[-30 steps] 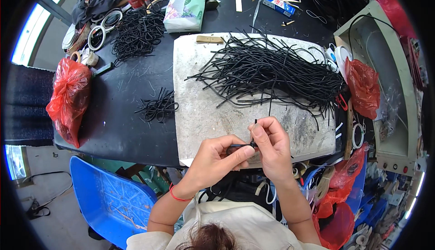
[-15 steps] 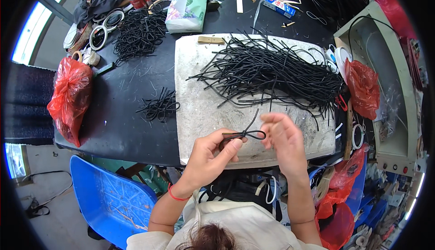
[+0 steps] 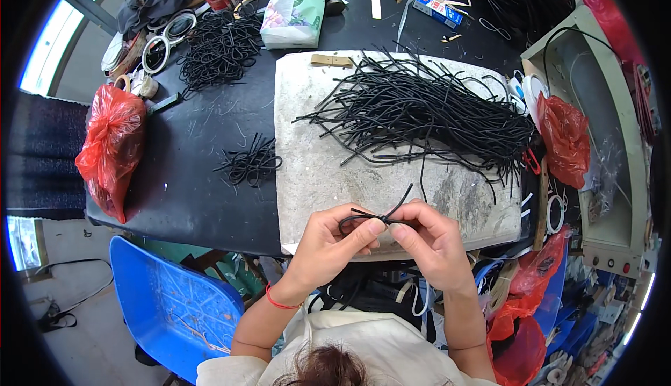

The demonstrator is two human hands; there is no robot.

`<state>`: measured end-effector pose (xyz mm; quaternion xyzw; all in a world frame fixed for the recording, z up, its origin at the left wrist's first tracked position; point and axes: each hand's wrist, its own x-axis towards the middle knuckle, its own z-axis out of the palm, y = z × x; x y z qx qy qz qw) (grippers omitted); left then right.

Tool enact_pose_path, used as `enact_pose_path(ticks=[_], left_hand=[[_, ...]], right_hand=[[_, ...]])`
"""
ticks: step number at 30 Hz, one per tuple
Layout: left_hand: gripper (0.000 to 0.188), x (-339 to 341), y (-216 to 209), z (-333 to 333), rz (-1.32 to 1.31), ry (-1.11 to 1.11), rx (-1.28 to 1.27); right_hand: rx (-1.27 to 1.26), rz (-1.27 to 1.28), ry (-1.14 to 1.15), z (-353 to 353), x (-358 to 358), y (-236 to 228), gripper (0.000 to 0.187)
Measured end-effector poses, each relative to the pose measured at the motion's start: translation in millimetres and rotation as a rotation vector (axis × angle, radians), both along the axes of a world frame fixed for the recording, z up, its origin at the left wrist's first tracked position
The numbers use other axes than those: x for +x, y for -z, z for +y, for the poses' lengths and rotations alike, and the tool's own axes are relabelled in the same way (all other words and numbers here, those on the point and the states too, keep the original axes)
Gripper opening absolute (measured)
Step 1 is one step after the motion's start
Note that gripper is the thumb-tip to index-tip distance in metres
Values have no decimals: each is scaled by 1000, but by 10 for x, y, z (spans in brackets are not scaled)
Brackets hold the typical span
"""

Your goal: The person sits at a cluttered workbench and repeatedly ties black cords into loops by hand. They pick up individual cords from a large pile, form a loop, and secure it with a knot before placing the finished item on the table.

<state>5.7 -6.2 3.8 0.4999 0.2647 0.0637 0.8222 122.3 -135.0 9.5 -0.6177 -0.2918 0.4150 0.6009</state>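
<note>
Pinching black cord [image 3: 384, 217], hands [image 3: 332, 242] overlap the board's near edge [image 3: 489, 236].

Thin black cord [image 3: 384, 218], knotted, looped at left, between left hand [image 3: 334, 238] and right hand [image 3: 435, 240]

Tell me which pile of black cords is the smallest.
The small pile at the left edge of the pale board. The heap on the board and the tangle beside the green-and-white packet are both much larger.

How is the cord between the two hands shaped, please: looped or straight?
Looped: the cord curves round at the left hand, and a free end sticks up near the right hand. I cannot tell its tightness.
</note>
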Motion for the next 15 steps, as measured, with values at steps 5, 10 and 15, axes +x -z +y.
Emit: enact_pose_path(ticks=[5, 10, 15], left_hand=[[19, -13, 28, 0, -5, -20, -26], [20, 81, 84, -91, -134, -216, -29], [20, 153, -20, -3, -225, -211, -96]], right_hand=[[-37, -32, -87, -35, 43, -73, 19], [50, 240, 32, 71, -61, -98, 26], [123, 254, 141, 117, -217, -68, 29]])
